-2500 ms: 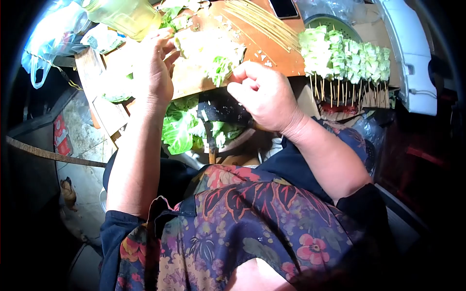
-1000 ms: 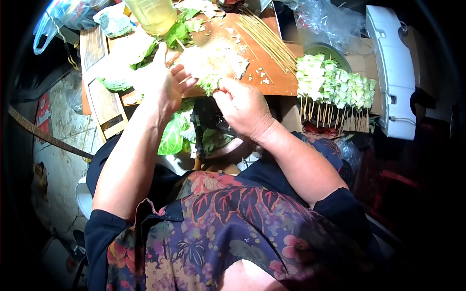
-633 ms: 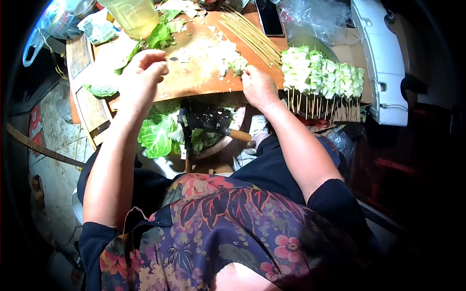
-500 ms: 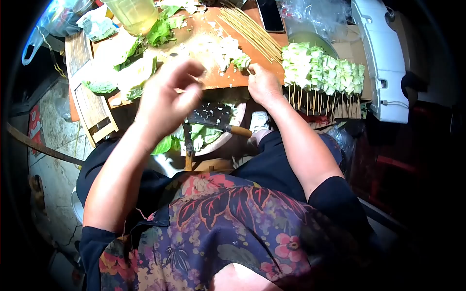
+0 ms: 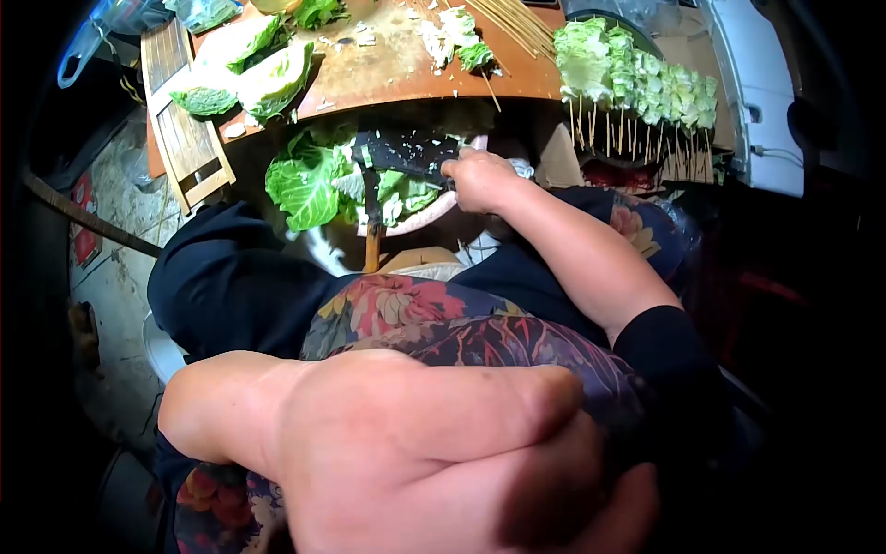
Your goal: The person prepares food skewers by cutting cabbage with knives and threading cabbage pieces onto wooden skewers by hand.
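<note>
My right hand (image 5: 484, 181) is closed at the handle end of a dark-bladed cleaver (image 5: 406, 152), whose handle it hides. The blade, flecked with cabbage bits, lies over a basin (image 5: 429, 218) of cabbage leaves (image 5: 309, 185). Close to the camera looms my left hand (image 5: 434, 443), back outward, its fingers bent at the knuckles; the fingertips are hidden, so anything in them cannot be seen. A second knife (image 5: 373, 245) with a wooden handle stands at the basin's near side. On the board's edge lies a skewer (image 5: 490, 90) with cabbage pieces (image 5: 475, 57) on it.
Cut cabbage wedges (image 5: 277, 81) lie at the left of the orange-brown board (image 5: 369, 78). Bare bamboo skewers (image 5: 517, 26) are at its back right. Several loaded cabbage skewers (image 5: 637, 78) stand in a row at the right, beside a white foam box (image 5: 757, 102).
My right hand has let go of the cabbage skewer, leaving it on the board, and moved down to the cleaver. My left hand has come up close to the camera. The view has shifted.
</note>
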Demonstrator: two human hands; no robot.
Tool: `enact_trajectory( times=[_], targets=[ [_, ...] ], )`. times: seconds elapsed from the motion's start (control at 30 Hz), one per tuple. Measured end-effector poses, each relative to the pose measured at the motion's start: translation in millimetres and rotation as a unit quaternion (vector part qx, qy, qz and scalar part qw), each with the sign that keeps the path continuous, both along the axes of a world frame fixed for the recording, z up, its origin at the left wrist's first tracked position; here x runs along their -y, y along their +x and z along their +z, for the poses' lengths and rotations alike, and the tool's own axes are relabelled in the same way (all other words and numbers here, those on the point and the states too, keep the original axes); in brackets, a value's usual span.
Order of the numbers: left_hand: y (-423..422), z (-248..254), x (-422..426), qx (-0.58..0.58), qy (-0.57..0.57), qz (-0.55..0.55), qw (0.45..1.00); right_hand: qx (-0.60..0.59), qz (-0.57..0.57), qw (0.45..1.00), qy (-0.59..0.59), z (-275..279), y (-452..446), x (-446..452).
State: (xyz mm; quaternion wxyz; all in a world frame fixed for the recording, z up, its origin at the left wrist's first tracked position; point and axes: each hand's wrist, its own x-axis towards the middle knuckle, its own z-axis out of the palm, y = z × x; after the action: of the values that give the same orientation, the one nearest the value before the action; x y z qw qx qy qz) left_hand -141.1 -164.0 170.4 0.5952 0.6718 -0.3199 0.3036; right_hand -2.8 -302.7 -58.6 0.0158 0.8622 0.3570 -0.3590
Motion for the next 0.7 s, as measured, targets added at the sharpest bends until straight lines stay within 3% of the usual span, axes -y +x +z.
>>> enact_trajectory(
  times=[0.1,0.23,0.33,0.47,0.53,0.7],
  targets=[
    [-6.7,12.5,-2.2,0.010,0.029,0.041,0.999,-0.008,0.060,0.992,-0.113,-7.3,-7.6,4.4],
    [-14.4,24.1,-1.9,0.043,0.058,0.104,0.992,-0.042,0.117,0.983,-0.131,-28.0,-9.8,10.2],
    [-20.3,30.4,3.9,0.052,0.066,0.116,0.990,-0.027,0.137,0.985,-0.102,-30.2,-9.4,9.5],
    [-27.3,33.1,14.4,0.013,0.062,0.055,0.996,-0.011,0.152,0.985,-0.086,-29.0,-10.9,5.4],
    [-29.1,33.3,14.7,-0.007,0.057,0.023,0.998,-0.010,0.151,0.988,-0.022,-18.5,-9.7,7.5],
    [-32.2,38.1,-15.4,-0.084,0.070,-0.047,0.993,-0.028,0.084,0.994,0.071,21.7,-11.6,0.6]
  ],
)
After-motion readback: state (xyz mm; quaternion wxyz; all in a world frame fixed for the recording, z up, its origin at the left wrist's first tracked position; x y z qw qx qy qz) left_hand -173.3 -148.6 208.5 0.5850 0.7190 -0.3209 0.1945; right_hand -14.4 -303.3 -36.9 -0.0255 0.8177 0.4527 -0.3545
